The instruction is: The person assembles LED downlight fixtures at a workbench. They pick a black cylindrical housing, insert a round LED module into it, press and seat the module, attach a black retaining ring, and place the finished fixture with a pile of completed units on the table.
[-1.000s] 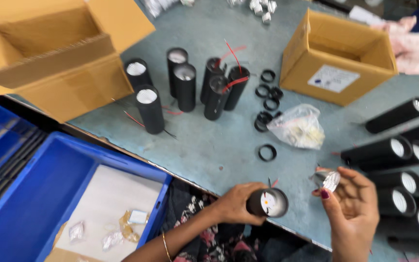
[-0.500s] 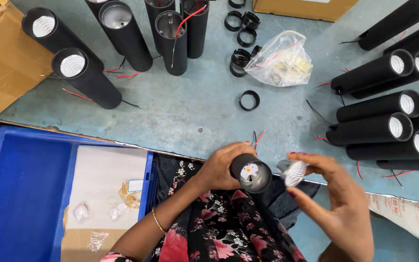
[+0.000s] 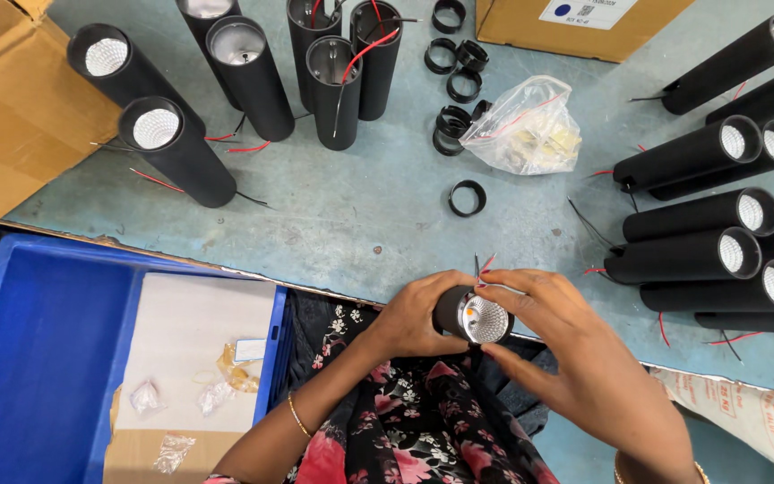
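At the near edge of the desk [image 3: 360,224], the left hand [image 3: 414,314] wraps its fingers closed around a short black tube lamp [image 3: 459,314], holding it just above the person's lap. The right hand [image 3: 566,345] curls over the lamp's open end, thumb and fingertips pinched on the rim of the silvery reflector [image 3: 485,320] seated there; thin red and black wires stick up behind it. A loose black ring [image 3: 468,198] lies on the desk just beyond the hands, with a clear plastic bag [image 3: 523,130] farther off. Finished black tubes [image 3: 700,260] lie stacked at right, others stand at far left, and a blue bin [image 3: 38,358] sits near left.
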A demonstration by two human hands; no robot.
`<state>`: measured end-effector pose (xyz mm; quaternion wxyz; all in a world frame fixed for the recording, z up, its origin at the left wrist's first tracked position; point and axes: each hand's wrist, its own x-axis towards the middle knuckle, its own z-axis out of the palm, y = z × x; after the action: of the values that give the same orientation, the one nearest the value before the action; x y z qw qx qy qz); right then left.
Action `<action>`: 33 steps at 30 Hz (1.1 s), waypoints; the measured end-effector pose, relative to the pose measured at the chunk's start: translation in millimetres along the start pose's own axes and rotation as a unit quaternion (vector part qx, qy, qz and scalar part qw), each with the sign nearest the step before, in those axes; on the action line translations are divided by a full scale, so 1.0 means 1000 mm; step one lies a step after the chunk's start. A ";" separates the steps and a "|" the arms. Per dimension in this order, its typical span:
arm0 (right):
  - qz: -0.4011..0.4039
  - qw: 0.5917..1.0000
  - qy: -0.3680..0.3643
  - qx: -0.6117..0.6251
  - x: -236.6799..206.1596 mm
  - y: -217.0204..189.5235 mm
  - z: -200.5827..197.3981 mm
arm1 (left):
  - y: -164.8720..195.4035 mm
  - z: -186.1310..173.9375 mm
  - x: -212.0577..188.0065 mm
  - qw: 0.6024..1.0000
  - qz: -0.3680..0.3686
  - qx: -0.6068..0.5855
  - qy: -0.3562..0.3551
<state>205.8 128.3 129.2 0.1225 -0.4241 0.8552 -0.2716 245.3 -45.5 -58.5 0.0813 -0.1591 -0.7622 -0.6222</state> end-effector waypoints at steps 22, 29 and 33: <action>0.056 0.997 -0.049 -0.012 0.007 0.003 -0.008 | -0.004 0.000 0.001 1.000 -0.013 -0.015 -0.014; 0.110 0.991 -0.074 -0.036 0.009 -0.001 -0.011 | -0.004 0.001 0.000 1.000 -0.022 -0.006 -0.012; 0.054 0.996 -0.061 -0.032 0.009 0.000 -0.013 | -0.004 0.000 0.001 1.000 -0.005 -0.002 -0.002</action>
<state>194.4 125.4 140.5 0.1759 -0.3967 0.8759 -0.2107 243.1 -45.7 -62.5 0.0763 -0.1562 -0.7617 -0.6242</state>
